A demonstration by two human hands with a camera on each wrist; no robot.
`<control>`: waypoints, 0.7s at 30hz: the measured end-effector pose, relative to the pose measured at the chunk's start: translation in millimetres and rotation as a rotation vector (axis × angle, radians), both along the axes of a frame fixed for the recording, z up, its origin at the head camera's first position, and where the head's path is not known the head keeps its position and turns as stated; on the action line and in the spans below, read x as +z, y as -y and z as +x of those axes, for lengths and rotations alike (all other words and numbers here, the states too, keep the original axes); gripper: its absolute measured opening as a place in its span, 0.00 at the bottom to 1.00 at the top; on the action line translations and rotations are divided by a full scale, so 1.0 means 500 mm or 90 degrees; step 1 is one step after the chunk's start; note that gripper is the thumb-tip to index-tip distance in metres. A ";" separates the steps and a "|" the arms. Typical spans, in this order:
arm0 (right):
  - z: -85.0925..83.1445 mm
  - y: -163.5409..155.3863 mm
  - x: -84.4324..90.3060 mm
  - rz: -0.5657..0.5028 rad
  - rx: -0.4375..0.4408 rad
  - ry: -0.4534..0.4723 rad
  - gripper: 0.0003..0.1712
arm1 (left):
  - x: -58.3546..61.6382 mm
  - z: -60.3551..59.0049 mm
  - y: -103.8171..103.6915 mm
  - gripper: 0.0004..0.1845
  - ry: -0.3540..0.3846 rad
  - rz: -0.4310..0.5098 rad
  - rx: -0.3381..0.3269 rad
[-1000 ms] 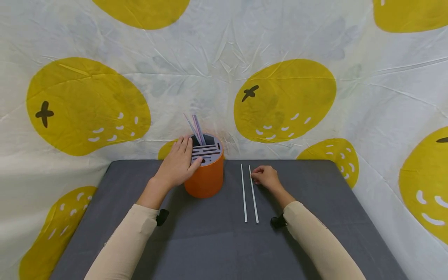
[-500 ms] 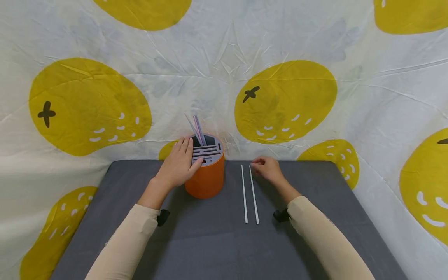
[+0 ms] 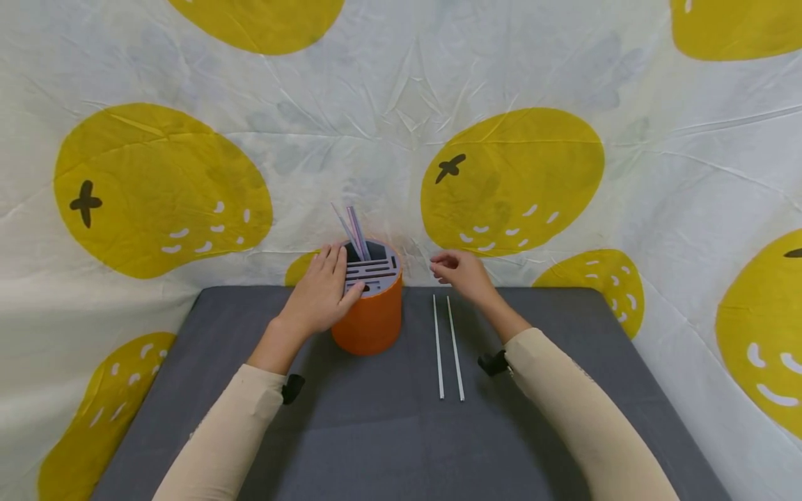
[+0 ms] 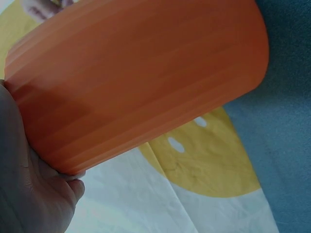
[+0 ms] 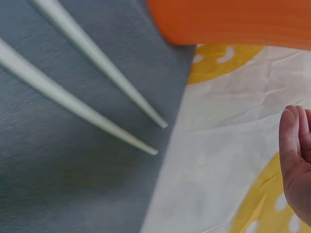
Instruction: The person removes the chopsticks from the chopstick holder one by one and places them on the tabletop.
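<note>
An orange cylindrical holder [image 3: 370, 316] with a grey slotted top stands at the back of the dark grey table [image 3: 376, 438]. Two pale purple straws [image 3: 354, 232] stick up out of it. My left hand [image 3: 326, 285] grips the holder's left side, thumb lying on the top; in the left wrist view the holder [image 4: 146, 73] fills the frame against my palm [image 4: 29, 184]. Two white straws [image 3: 438, 346] [image 3: 456, 346] lie side by side on the table. My right hand [image 3: 450, 268] hovers above their far ends, just right of the holder, fingers loosely curled and holding nothing.
A white cloth with yellow fruit shapes [image 3: 510, 177] hangs right behind the table and down both sides. In the right wrist view the straw tips [image 5: 146, 114] end near the table's back edge, with the holder's base [image 5: 233, 19] close by.
My right hand has lifted from the far end of the right straw and moved up and left toward the holder. Both white straws still lie on the table. The left hand has not moved.
</note>
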State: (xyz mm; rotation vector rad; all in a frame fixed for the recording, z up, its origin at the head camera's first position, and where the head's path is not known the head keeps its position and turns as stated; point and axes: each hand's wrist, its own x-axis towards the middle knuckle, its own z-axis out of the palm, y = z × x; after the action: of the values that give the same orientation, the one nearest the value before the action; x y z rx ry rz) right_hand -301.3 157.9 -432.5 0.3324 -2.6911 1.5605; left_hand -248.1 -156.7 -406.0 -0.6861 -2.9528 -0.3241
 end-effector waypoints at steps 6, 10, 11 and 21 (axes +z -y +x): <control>-0.026 0.049 0.039 -0.027 0.027 -0.035 0.18 | 0.001 -0.001 0.003 0.45 0.005 -0.004 0.001; -0.044 0.078 0.062 -0.051 0.043 -0.054 0.19 | 0.000 -0.004 0.004 0.44 0.005 -0.009 0.005; -0.047 0.085 0.066 -0.055 0.046 -0.055 0.19 | -0.001 -0.005 0.004 0.44 0.003 -0.009 0.005; -0.071 0.152 0.104 -0.003 0.075 -0.097 0.18 | 0.001 -0.004 0.002 0.44 0.005 0.001 0.001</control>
State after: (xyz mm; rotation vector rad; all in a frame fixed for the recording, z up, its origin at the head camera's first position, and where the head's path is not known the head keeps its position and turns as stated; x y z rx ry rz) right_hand -336.9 81.9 -380.5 0.5939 -2.5954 1.5007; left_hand -250.1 -157.7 -405.6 -0.6828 -2.9604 -0.3294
